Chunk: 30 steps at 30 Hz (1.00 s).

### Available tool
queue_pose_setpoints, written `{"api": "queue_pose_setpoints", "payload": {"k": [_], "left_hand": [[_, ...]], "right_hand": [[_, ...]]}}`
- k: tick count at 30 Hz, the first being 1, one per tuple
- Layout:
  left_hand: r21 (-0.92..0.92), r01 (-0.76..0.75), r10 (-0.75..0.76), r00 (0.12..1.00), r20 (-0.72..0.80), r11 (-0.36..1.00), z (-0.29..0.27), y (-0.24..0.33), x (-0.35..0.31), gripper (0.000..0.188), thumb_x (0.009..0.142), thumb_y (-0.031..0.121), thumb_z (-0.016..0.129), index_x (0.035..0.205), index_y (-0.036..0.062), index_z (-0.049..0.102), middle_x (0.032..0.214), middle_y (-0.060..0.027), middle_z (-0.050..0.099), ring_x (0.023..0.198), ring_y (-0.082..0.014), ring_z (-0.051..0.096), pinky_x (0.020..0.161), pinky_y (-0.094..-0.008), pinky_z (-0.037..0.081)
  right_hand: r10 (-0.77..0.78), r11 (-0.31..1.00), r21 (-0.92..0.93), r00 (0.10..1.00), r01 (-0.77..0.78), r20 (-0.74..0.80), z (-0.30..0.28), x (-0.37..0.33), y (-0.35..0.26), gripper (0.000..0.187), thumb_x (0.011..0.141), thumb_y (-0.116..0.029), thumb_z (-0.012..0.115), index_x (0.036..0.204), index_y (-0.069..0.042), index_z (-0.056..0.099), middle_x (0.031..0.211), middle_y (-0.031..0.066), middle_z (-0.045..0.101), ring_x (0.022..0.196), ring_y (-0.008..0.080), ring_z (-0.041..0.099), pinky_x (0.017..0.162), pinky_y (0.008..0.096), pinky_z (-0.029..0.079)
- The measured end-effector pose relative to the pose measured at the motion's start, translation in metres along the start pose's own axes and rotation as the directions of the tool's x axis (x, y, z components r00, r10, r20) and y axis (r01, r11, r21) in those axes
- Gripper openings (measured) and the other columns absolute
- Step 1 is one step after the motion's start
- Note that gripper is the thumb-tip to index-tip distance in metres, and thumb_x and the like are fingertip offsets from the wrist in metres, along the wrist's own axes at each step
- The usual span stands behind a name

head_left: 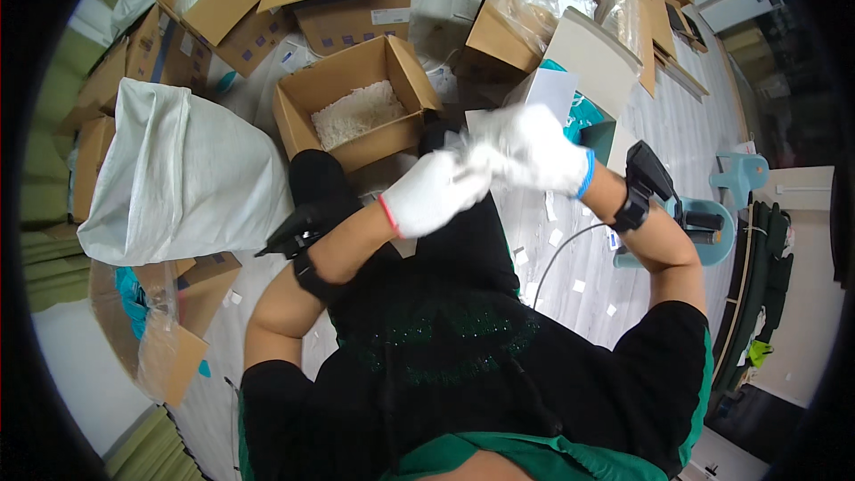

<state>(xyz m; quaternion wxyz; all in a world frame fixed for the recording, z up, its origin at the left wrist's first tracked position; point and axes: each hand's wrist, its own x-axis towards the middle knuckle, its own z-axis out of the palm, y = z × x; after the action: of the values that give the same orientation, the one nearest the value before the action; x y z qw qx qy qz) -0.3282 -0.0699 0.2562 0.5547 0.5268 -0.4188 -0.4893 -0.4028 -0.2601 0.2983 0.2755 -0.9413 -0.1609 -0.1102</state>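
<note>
White knitted gloves cover both hands, which meet in front of my knees. My left hand point(436, 194), with a red cuff, has its fingers closed at the meeting point. My right hand point(543, 156), with a blue cuff, is smeared by motion but its fingers look curled in. A small, pale, see-through scrap point(458, 142) shows between them, too blurred to name. Just beyond my left hand stands an open cardboard box point(298, 116) with many small whitish pieces point(358, 114) inside. Past my right hand is an open pale carton point(595, 52) with teal plastic packages point(583, 114).
A white woven sack point(183, 183) stands at my left. Further cardboard boxes point(352, 22) line the far side, some with clear plastic wrap point(524, 0). A box with teal bags point(132, 298) lies lower left. Paper scraps dot the floor; a light blue stool point(717, 245) is at right.
</note>
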Motion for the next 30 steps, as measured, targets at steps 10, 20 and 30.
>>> {"api": "queue_pose_setpoints", "payload": {"k": [10,20,30], "left_hand": [[0.365,-0.088,-0.043,0.941,0.335,0.927,-0.007,0.080,-0.083,0.014,0.091,0.013,0.052,0.080,0.0053,0.057,0.067,-0.0133,0.055,0.061,-0.0307,0.059,0.058,-0.0369,0.047],[0.113,0.171,-0.139,0.960,-0.243,0.979,-0.104,0.029,-0.112,0.016,0.091,0.013,0.053,0.076,0.0055,0.052,0.064,-0.0018,0.047,0.052,-0.0143,0.042,0.047,-0.0283,0.035],[-0.833,-0.078,-0.695,0.511,-0.506,0.548,-0.314,-0.163,-0.010,0.073,0.092,0.038,0.064,0.144,-0.0021,0.031,0.140,-0.0251,0.040,0.129,-0.0378,0.045,0.107,-0.0481,0.041]], "right_hand": [[-0.085,0.747,0.627,0.904,-0.220,0.418,-0.027,-0.032,-0.088,0.054,0.096,-0.036,0.060,0.052,-0.008,0.048,0.049,0.0109,0.045,0.043,0.0292,0.045,0.043,0.0390,0.032],[0.451,0.413,0.687,0.790,-0.598,0.416,-0.039,-0.092,-0.001,0.019,0.091,-0.019,0.064,0.096,-0.001,0.069,0.082,0.0071,0.069,0.069,0.0137,0.064,0.062,0.0267,0.050],[0.509,0.451,0.777,0.842,-0.439,0.180,0.107,0.059,0.087,0.025,0.100,-0.026,0.055,0.100,-0.002,0.064,0.085,-0.0003,0.056,0.069,0.0086,0.059,0.059,0.0225,0.047]]}}
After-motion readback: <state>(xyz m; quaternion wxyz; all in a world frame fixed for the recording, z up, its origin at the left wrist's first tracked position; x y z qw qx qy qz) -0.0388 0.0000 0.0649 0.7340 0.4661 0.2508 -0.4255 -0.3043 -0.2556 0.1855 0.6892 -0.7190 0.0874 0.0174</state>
